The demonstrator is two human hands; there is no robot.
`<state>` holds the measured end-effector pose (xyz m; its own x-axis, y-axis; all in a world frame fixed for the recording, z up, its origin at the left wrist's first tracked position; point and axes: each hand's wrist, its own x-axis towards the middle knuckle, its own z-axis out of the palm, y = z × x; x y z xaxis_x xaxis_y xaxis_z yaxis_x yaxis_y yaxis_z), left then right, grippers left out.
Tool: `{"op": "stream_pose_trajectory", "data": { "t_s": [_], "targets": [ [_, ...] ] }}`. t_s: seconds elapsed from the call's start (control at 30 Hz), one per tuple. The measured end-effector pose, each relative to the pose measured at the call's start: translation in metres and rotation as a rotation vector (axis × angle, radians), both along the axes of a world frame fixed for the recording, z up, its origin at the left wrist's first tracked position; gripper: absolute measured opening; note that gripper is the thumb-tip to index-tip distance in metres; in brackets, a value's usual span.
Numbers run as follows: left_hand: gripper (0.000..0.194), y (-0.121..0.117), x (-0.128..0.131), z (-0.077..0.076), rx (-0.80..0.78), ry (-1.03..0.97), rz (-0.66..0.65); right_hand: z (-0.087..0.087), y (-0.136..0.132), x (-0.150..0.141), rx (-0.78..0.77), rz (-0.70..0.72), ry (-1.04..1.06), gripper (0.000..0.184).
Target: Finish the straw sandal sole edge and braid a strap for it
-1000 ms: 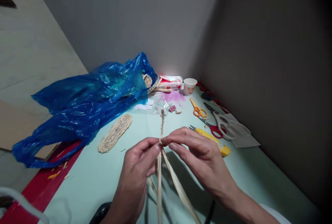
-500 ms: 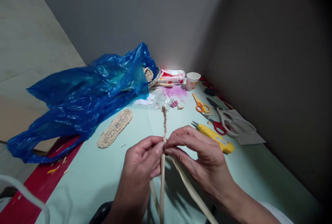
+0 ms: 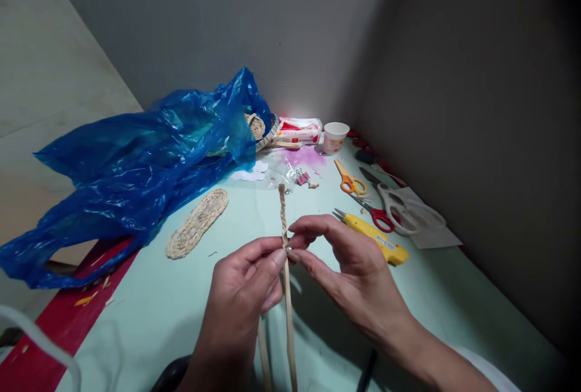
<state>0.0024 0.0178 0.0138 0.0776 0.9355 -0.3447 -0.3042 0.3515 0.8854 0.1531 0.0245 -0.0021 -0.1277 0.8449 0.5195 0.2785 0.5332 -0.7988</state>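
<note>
A short straw braid [image 3: 284, 213] stands up in front of me, its blunt end away from me. My left hand [image 3: 254, 280] pinches the braid's lower end between thumb and forefinger. From the other side, the thumb and fingertips of my right hand [image 3: 345, 259] close at the same spot; exactly what they grip is partly hidden. One flat straw strand [image 3: 289, 319] hangs straight down from the pinch. Another strand [image 3: 264, 356] comes out below my left hand. An oval coiled straw piece [image 3: 197, 224] lies on the table to the left.
A blue plastic bag [image 3: 149, 162] with coiled straw lies at the back left. To the right are a yellow glue gun [image 3: 376, 238], orange scissors [image 3: 349, 183], red-handled scissors [image 3: 381, 219] and white-handled scissors [image 3: 399, 210]. A paper cup [image 3: 336, 138] stands behind, near a pink binder clip [image 3: 302, 178].
The strand that ran down to the right from my right hand no longer shows there. My right fingers have opened a little around the braid, and the view has shifted slightly.
</note>
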Motion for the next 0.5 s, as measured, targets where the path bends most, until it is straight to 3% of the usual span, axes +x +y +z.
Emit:
{"op": "stream_pose_trajectory", "data": {
  "t_s": [0.2, 0.4, 0.5],
  "targets": [
    [0.022, -0.0003, -0.0007, 0.0004, -0.005, 0.034, 0.001, 0.0000, 0.0001, 0.0000, -0.008, -0.012, -0.010, 0.022],
    [0.022, 0.0004, -0.0004, 0.0004, 0.073, 0.053, -0.011, -0.0002, 0.0020, 0.0004, 0.101, 0.013, -0.095, 0.017],
    [0.024, 0.0034, 0.0010, -0.0010, 0.094, 0.018, -0.026, -0.0024, 0.0028, 0.0001, 0.068, 0.042, -0.094, 0.014]
  ]
}}
